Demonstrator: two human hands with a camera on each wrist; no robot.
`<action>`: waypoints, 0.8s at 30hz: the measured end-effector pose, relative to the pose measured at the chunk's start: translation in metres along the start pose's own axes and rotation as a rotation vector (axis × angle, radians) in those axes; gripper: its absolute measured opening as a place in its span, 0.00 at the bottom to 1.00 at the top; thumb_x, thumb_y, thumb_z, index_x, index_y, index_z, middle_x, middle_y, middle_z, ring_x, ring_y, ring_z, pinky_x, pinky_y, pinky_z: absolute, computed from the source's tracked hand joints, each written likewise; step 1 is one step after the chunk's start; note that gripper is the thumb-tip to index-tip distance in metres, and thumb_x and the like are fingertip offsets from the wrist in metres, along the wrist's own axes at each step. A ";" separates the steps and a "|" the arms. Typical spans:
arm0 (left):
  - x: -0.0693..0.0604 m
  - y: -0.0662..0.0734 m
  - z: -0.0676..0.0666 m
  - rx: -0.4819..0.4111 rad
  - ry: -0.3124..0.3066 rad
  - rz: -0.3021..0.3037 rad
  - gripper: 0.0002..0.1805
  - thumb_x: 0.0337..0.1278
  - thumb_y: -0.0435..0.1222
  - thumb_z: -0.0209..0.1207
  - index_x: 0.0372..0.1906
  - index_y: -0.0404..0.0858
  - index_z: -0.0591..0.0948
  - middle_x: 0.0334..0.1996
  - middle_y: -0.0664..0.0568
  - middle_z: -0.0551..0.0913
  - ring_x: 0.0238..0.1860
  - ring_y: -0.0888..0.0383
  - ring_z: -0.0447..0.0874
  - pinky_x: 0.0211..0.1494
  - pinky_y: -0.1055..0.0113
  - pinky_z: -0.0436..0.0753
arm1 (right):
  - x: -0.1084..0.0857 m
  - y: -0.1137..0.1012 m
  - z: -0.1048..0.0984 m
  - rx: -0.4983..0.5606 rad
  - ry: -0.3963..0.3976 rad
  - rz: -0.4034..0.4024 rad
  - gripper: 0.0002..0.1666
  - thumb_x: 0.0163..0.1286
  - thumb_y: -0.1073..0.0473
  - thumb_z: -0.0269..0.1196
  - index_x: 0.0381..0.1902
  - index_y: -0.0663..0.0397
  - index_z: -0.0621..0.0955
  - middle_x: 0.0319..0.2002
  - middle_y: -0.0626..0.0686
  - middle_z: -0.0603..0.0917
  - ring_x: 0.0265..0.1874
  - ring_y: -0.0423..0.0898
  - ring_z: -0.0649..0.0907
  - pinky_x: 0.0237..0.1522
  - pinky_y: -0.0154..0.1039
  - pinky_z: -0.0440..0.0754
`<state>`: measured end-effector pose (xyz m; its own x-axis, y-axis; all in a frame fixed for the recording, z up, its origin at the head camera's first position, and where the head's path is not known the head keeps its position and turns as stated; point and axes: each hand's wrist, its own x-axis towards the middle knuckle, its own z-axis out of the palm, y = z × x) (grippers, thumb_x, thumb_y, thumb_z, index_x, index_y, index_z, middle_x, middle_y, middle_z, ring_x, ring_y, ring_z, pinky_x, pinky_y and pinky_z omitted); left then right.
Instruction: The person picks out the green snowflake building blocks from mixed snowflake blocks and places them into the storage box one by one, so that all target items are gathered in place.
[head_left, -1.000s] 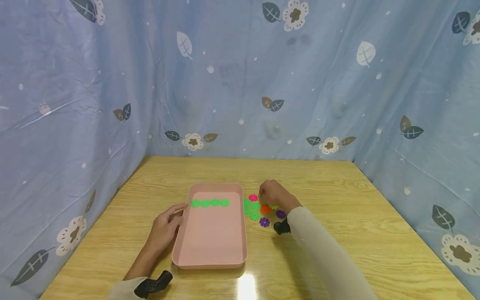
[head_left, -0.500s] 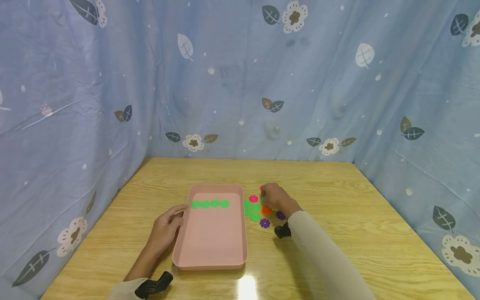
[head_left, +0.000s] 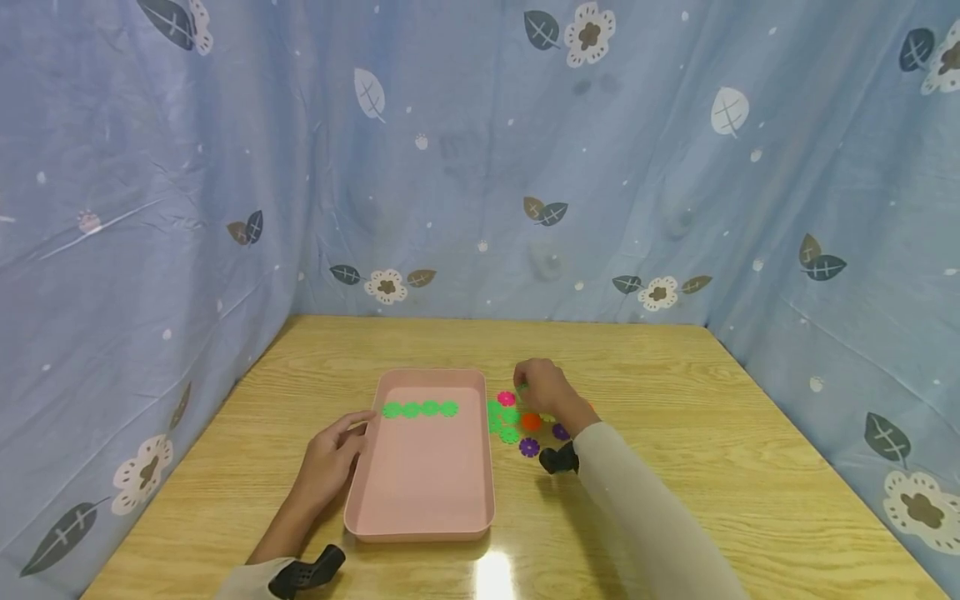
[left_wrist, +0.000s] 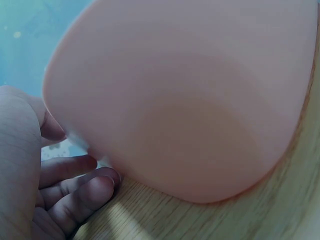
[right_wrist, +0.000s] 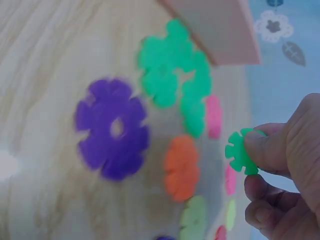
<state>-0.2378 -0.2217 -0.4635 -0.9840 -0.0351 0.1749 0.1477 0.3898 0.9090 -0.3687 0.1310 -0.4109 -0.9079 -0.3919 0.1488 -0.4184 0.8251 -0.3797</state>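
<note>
In the head view, my right hand (head_left: 545,383) is raised over the loose pieces to the right of the pink tray (head_left: 422,533). Between thumb and fingers it pinches a green notched snowflake disc (right_wrist: 241,151), clearest in the right wrist view. My left hand (head_left: 330,454) stays at the tray's left side; in the left wrist view one fingertip reaches past the rim while other curled fingers (left_wrist: 75,202) touch the outer wall. Inside the tray, several green discs (head_left: 411,410) lie in a row near its far end, touching or joined.
Beside the tray's right wall lie several green discs (head_left: 510,435), pink (head_left: 506,399) and orange (head_left: 531,422) ones, and a purple disc (head_left: 529,447). More pieces are partly hidden under the right forearm. A patterned blue curtain (head_left: 480,167) surrounds the wooden table (head_left: 645,358).
My right hand dips slightly among the loose discs, then comes up and a little left with a green disc in its fingers. The left hand and tray keep their places.
</note>
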 end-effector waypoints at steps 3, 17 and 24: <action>0.000 0.000 -0.001 0.004 0.004 0.001 0.22 0.72 0.32 0.50 0.66 0.41 0.78 0.59 0.37 0.82 0.64 0.42 0.79 0.44 0.66 0.80 | 0.004 -0.008 -0.005 0.062 0.035 -0.007 0.11 0.64 0.73 0.59 0.35 0.55 0.84 0.35 0.51 0.84 0.35 0.49 0.80 0.46 0.50 0.82; 0.005 0.008 -0.005 -0.041 -0.003 0.009 0.21 0.74 0.33 0.49 0.67 0.38 0.77 0.60 0.36 0.82 0.65 0.41 0.78 0.46 0.68 0.82 | 0.022 -0.046 -0.008 0.455 0.067 0.039 0.04 0.65 0.69 0.64 0.34 0.60 0.87 0.28 0.53 0.85 0.27 0.54 0.87 0.33 0.43 0.85; 0.002 0.005 -0.003 -0.033 -0.003 0.008 0.21 0.74 0.33 0.50 0.67 0.38 0.78 0.59 0.36 0.82 0.65 0.42 0.79 0.47 0.69 0.82 | 0.022 -0.058 0.002 0.481 -0.037 0.062 0.05 0.64 0.69 0.65 0.35 0.59 0.88 0.29 0.52 0.86 0.21 0.49 0.82 0.26 0.39 0.81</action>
<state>-0.2387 -0.2223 -0.4575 -0.9830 -0.0295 0.1813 0.1588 0.3597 0.9195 -0.3646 0.0737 -0.3870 -0.9257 -0.3690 0.0834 -0.2961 0.5695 -0.7669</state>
